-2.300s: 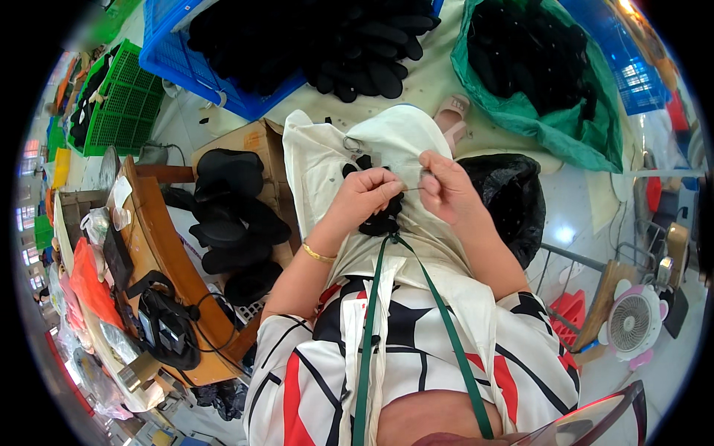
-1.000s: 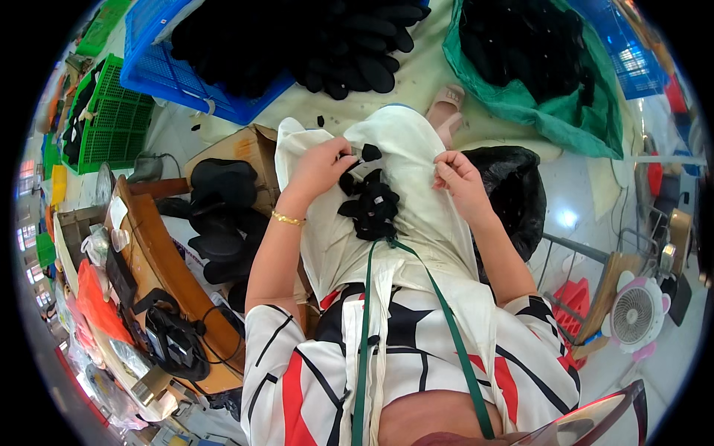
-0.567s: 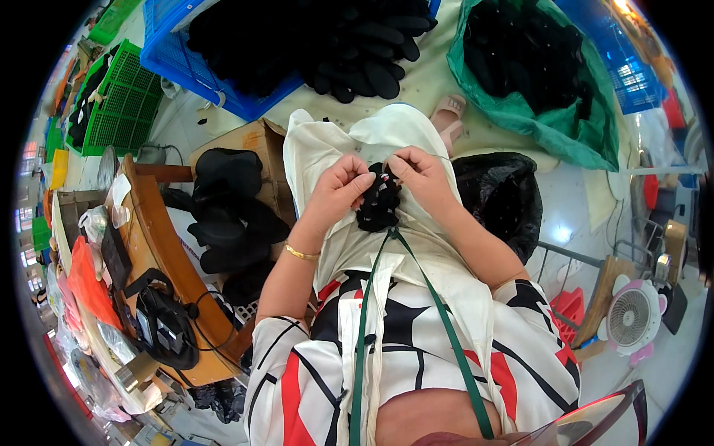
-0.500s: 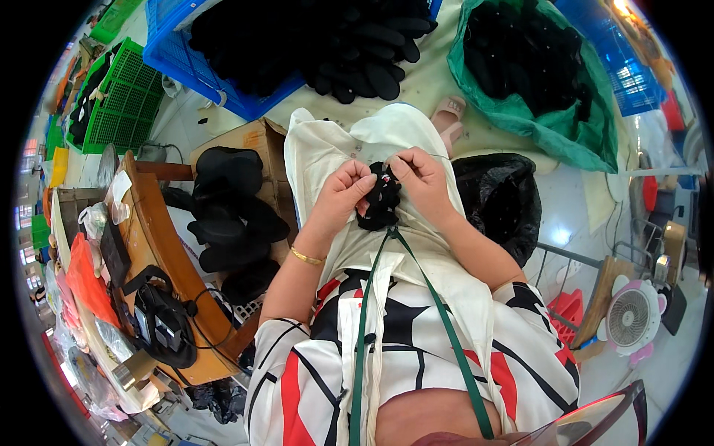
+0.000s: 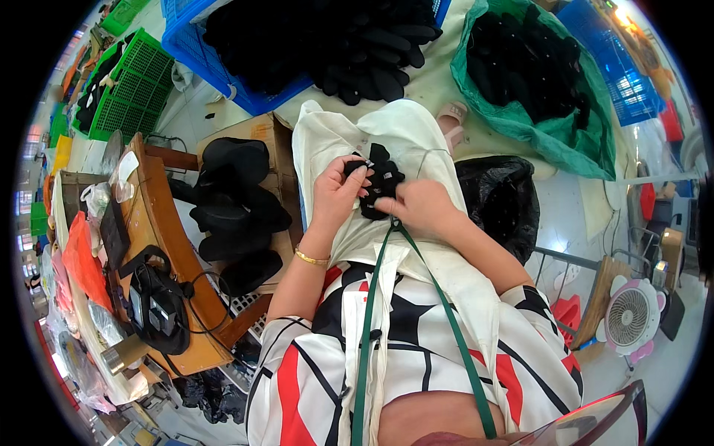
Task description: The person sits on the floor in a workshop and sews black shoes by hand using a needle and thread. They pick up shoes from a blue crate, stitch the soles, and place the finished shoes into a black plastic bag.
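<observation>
A clump of small black fabric pieces [image 5: 382, 181] lies on the pale apron [image 5: 435, 160] over my lap, with tiny light spots on it. My left hand [image 5: 338, 187] pinches one black fabric piece [image 5: 355, 167] between thumb and fingers at the clump's upper left. From the right, my right hand [image 5: 425, 208] reaches over the clump's lower edge. Its fingers are curled, with a fingertip against the black fabric; the other fingertips are partly hidden. Green apron straps [image 5: 396, 223] meet just below the clump.
Black padded pieces [image 5: 234, 201] are stacked at my left by a cardboard box [image 5: 281, 145] and wooden bench [image 5: 175, 253]. Ahead stands a blue crate [image 5: 186, 44] of black pieces. A green sack [image 5: 476, 111] and black bag [image 5: 513, 175] sit on the right.
My right hand has dropped from the upper edge of the black fabric to its lower right. My left hand has turned slightly, and the clump looks more spread out.
</observation>
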A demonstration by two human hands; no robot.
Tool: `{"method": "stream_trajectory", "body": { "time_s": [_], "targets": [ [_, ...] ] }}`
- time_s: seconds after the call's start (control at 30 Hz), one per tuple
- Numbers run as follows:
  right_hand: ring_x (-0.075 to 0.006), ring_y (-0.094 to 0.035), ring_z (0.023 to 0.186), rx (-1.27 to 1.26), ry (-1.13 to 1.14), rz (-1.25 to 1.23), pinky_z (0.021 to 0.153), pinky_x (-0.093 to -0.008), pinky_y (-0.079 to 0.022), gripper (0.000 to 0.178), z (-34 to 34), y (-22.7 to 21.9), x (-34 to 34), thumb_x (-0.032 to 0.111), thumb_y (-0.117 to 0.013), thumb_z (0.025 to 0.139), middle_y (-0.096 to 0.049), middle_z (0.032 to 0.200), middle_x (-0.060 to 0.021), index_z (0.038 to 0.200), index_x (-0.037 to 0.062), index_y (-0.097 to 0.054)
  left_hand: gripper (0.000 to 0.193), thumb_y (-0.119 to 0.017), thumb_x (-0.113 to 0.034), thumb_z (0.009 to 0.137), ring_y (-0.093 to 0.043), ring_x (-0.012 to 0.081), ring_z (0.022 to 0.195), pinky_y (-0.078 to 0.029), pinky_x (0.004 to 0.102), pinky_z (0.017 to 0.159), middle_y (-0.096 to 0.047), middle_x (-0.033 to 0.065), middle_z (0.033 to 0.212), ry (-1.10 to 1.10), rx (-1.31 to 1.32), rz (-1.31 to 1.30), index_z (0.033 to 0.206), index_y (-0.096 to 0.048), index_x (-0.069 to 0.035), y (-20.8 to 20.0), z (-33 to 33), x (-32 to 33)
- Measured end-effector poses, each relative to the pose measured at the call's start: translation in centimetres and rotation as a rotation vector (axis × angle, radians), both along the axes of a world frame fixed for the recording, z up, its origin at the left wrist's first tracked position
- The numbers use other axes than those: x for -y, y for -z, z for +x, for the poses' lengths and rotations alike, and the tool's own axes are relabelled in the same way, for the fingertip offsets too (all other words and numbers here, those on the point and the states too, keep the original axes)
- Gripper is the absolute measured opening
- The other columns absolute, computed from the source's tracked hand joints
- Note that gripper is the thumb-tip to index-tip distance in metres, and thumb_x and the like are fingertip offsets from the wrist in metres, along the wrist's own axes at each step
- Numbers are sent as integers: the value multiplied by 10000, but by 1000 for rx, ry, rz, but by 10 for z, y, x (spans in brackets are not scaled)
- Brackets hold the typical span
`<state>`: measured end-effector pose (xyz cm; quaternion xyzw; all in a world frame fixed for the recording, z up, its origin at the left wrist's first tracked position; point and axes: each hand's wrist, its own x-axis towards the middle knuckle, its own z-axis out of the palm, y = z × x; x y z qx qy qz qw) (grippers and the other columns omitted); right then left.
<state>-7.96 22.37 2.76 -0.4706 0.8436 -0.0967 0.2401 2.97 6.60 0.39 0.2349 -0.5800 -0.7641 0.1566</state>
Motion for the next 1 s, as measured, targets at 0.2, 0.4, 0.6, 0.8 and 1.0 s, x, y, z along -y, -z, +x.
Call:
{"method": "stream_trajectory", "body": {
  "time_s": [0.2, 0.4, 0.6, 0.8, 1.0],
  "targets": [
    [-302, -675, 731, 112, -136, 232, 659, -431, -517, 661, 3, 11, -15, 663, -585, 784, -685, 738, -148, 762, 17, -723, 149, -625, -135, 947, -595, 53, 692, -488, 187, 606, -695, 50, 870, -71, -36, -57, 1041, -626, -20, -13, 3, -4],
    [-130, -587, 659, 787, 226, -309, 596, -294, -468, 294, -18, 10, -48, 281, -689, 821, -627, 717, -62, 930, 9, -671, 140, -639, -135, 939, -596, 46, 685, -469, 176, 598, -705, 48, 860, -105, -73, -84, 1029, -633, -28, -11, 6, 0],
    [-49, -504, 612, 1573, 427, -710, 557, -207, -414, 146, -14, -3, -45, 136, -634, 905, -542, 710, 32, 998, 36, -584, 150, -631, -116, 941, -612, 54, 738, -471, 183, 628, -689, 35, 871, -67, -117, -171, 1049, -614, -14, -14, 4, -14],
    [-63, -519, 639, 966, 439, -676, 592, -220, -420, 216, -2, -14, -23, 221, -652, 918, -600, 737, 13, 936, 6, -647, 127, -629, -64, 932, -611, 59, 778, -481, 195, 683, -668, 29, 875, -92, -95, -366, 1034, -604, 7, -8, 7, -15],
    [-134, -553, 669, 575, 397, -770, 619, -286, -446, 286, 2, -18, -20, 257, -663, 906, -624, 728, -67, 905, -29, -686, 114, -640, -47, 913, -582, 42, 743, -460, 186, 660, -669, 28, 859, -132, -61, -498, 1008, -613, 11, -12, 9, -19]
  ]
}}
